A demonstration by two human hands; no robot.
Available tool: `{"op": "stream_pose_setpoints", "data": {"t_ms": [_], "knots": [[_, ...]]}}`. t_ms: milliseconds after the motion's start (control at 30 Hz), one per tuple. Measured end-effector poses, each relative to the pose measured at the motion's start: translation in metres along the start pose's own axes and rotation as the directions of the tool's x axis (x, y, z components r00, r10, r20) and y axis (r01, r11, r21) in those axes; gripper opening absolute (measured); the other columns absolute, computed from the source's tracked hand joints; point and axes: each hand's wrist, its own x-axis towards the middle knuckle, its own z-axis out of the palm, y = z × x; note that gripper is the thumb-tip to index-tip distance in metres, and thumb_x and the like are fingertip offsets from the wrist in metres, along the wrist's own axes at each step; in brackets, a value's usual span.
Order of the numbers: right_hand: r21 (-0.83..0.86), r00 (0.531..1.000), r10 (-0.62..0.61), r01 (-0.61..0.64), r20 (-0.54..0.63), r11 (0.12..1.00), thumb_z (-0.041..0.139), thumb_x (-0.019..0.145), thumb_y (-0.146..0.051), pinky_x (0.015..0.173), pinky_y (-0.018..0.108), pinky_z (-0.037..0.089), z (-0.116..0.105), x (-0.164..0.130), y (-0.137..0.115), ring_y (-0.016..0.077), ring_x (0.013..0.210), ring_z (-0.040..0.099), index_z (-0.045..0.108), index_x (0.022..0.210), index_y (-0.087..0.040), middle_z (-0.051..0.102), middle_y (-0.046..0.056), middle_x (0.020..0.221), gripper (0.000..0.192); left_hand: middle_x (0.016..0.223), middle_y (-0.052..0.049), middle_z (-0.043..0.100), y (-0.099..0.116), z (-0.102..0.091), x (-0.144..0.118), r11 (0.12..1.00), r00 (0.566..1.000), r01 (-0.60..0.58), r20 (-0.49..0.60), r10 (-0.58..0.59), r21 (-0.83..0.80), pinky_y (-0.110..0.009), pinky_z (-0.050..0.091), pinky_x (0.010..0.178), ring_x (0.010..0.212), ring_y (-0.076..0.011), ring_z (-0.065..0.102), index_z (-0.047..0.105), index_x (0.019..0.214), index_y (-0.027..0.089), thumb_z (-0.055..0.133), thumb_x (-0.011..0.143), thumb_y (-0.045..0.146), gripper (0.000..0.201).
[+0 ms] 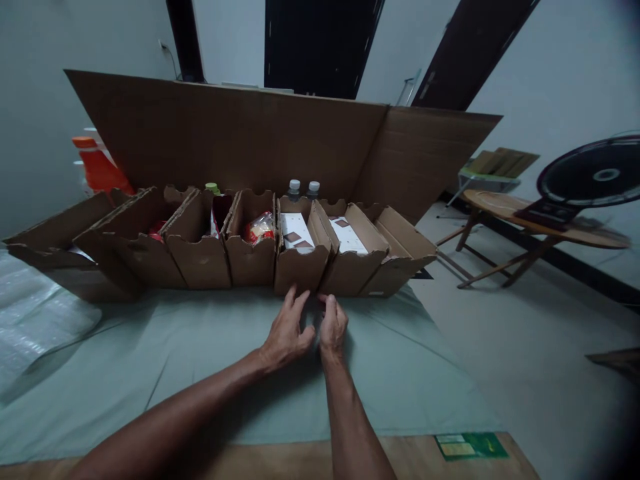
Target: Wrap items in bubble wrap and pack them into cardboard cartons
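Observation:
Several open cardboard bins stand side by side in a row. My left hand (pixel 289 331) reaches to the lower front of a bin (pixel 302 269) with its fingers stretched out and thumb apart; the fingertips are at or very near the cardboard. Close beside it, my right hand (pixel 333 325) is loosely bent, fingertips near the bottom edge of the neighbouring bin (pixel 350 273). No object shows in either hand. A white box with brown squares (pixel 297 231) lies in the bin before my left hand, and a similar white box (pixel 347 235) is in the bin to its right.
Another bin holds a red and clear packet (pixel 260 228). Behind the row are bottles with white caps (pixel 294 187), a tall cardboard panel (pixel 240 130) and an orange bottle (pixel 100 167). Bubble wrap (pixel 40 320) lies left on the green cloth (pixel 210 373). A fan (pixel 590 177) stands right.

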Motion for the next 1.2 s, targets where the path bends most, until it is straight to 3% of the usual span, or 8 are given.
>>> {"op": "stream_pose_setpoints", "data": {"t_ms": [233, 333, 467, 633, 800, 900, 1000, 1200], "knots": [[-0.020, 0.999, -0.033, 0.033, -0.003, 0.999, 0.038, 0.090, -0.060, 0.079, 0.037, 0.052, 0.000, 0.001, 0.003, 0.0263, 0.091, 0.069, 0.073, 0.087, -0.018, 0.076, 0.012, 0.093, 0.055, 0.160, -0.019, 0.034, -0.019, 0.000, 0.000, 0.991, 0.992, -0.043, 0.125, 0.028, 0.125, -0.052, 0.036, 0.116, 0.145, -0.0356, 0.036, 0.048, 0.142, 0.013, 0.060, 0.073, 0.020, 0.070], [-0.013, 0.998, -0.062, 0.062, 0.007, 0.998, 0.040, 0.090, -0.058, 0.077, 0.037, 0.052, 0.000, 0.000, 0.000, 0.0248, 0.083, 0.070, 0.071, 0.085, -0.017, 0.076, 0.011, 0.088, 0.051, 0.149, -0.019, 0.050, -0.022, -0.015, -0.032, 0.970, 0.953, -0.171, 0.280, 0.119, 0.171, -0.057, 0.037, 0.114, 0.138, -0.0367, 0.046, 0.056, 0.136, 0.014, 0.062, 0.074, 0.021, 0.062], [0.006, 0.988, -0.140, 0.140, 0.057, 0.990, 0.053, 0.084, -0.053, 0.075, 0.036, 0.054, 0.006, -0.011, -0.014, 0.0232, 0.078, 0.070, 0.070, 0.091, -0.017, 0.075, 0.010, 0.086, 0.041, 0.151, -0.012, 0.051, -0.029, -0.054, -0.101, 0.936, 0.902, -0.307, 0.365, 0.230, 0.170, -0.057, 0.035, 0.116, 0.143, -0.0353, 0.041, 0.059, 0.134, 0.025, 0.064, 0.076, 0.020, 0.058], [0.028, 0.941, -0.270, 0.270, 0.204, 0.962, 0.058, 0.086, -0.044, 0.072, 0.032, 0.055, 0.032, -0.024, -0.068, 0.0185, 0.074, 0.068, 0.068, 0.113, -0.017, 0.074, 0.006, 0.086, 0.040, 0.139, -0.009, 0.062, -0.072, -0.096, -0.182, 0.913, 0.940, -0.327, 0.179, 0.289, 0.242, -0.051, 0.045, 0.111, 0.135, -0.0304, 0.053, 0.056, 0.137, 0.032, 0.060, 0.080, 0.018, 0.058], [-0.289, 0.772, -0.425, 0.592, 0.472, 0.752, 0.054, 0.088, -0.031, 0.067, 0.028, 0.049, 0.081, -0.002, -0.139, 0.0161, 0.060, 0.062, 0.053, 0.142, -0.025, 0.069, -0.002, 0.072, 0.055, 0.118, -0.007, 0.075, -0.106, -0.109, -0.217, 0.890, 0.938, -0.339, 0.042, 0.343, 0.305, -0.040, 0.054, 0.103, 0.118, -0.0269, 0.067, 0.064, 0.124, 0.034, 0.058, 0.085, 0.015, 0.044], [-0.529, 0.753, -0.360, 0.649, 0.551, 0.548, 0.059, 0.082, -0.024, 0.066, 0.030, 0.045, 0.107, 0.016, -0.160, 0.0213, 0.064, 0.064, 0.068, 0.126, -0.029, 0.070, 0.001, 0.067, 0.045, 0.112, -0.006, 0.077, -0.106, -0.109, -0.217, 0.899, 0.936, -0.339, 0.000, 0.353, 0.279, -0.040, 0.055, 0.101, 0.113, -0.0271, 0.069, 0.063, 0.123, 0.031, 0.057, 0.086, 0.015, 0.041], [-0.575, 0.753, -0.351, 0.654, 0.557, 0.492, 0.058, 0.081, -0.022, 0.064, 0.030, 0.043, 0.118, 0.021, -0.166, 0.0235, 0.066, 0.065, 0.077, 0.097, -0.029, 0.071, 0.004, 0.067, 0.026, 0.107, -0.007, 0.077, -0.097, -0.111, -0.211, 0.885, 0.917, -0.375, -0.032, 0.398, 0.277, -0.041, 0.057, 0.096, 0.109, -0.0273, 0.070, 0.065, 0.119, 0.028, 0.056, 0.086, 0.015, 0.036], [-0.577, 0.733, -0.362, 0.678, 0.575, 0.456, 0.055, 0.084, -0.025, 0.057, 0.029, 0.040, 0.082, -0.025, -0.165, 0.0242, 0.063, 0.068, 0.076, 0.088, -0.027, 0.074, 0.005, 0.069, 0.021, 0.105, -0.009, 0.076, -0.069, -0.122, -0.209, 0.895, 0.903, -0.356, -0.145, 0.403, 0.269, -0.037, 0.060, 0.091, 0.104, -0.0253, 0.071, 0.067, 0.112, 0.023, 0.054, 0.080, 0.007, 0.038]]}}
